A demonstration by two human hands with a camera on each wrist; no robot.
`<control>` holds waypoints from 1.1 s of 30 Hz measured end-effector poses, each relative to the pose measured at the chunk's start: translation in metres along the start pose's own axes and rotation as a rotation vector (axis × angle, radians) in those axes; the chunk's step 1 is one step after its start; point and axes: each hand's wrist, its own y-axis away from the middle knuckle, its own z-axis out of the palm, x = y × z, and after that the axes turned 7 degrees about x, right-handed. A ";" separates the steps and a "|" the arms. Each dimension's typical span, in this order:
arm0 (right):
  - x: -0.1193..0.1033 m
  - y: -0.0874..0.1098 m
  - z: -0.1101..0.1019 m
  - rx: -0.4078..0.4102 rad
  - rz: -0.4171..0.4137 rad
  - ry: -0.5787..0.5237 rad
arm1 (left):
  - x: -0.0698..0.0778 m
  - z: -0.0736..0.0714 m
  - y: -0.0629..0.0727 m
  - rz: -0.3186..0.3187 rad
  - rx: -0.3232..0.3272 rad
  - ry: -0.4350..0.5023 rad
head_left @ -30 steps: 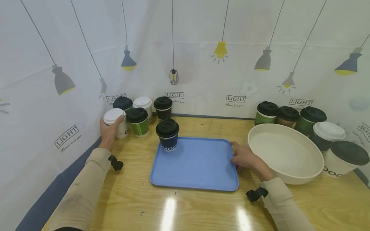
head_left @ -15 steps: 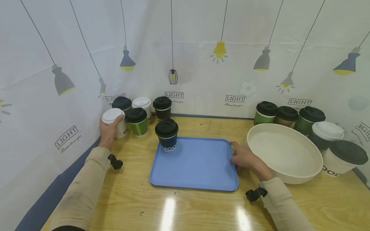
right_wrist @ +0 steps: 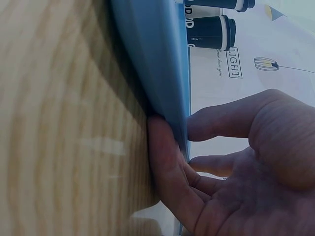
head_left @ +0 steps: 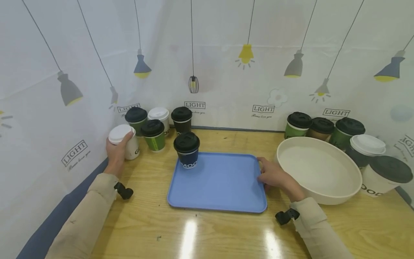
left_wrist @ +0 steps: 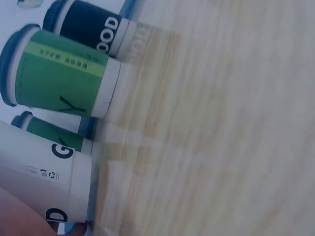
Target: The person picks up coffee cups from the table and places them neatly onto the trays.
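The head view looks forward and down over the tabletop (head_left: pixel 145 219) from its near side, far enough back to take in the whole blue tray (head_left: pixel 226 183) and the lamp-printed backdrop (head_left: pixel 220 72). The left wrist view looks from low and close by the white paper cup (head_left: pixel 132 146), rolled so that up points to frame left, and shares that cup and the striped green cup (head_left: pixel 155 141) with the head view. Rolled the opposite way, the right wrist view looks from very near along the tray's edge, past the right hand (head_left: pixel 274 174) toward the backdrop, all three also in the head view.
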 end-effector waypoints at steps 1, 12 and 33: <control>0.000 0.000 0.000 -0.001 -0.001 -0.001 | 0.001 -0.001 0.004 0.002 -0.004 0.006; -0.001 0.001 0.001 -0.001 -0.004 -0.002 | 0.008 -0.003 0.077 0.218 -0.109 -0.073; 0.000 -0.003 0.002 -0.002 0.007 0.003 | 0.022 0.043 0.202 0.154 -0.535 0.129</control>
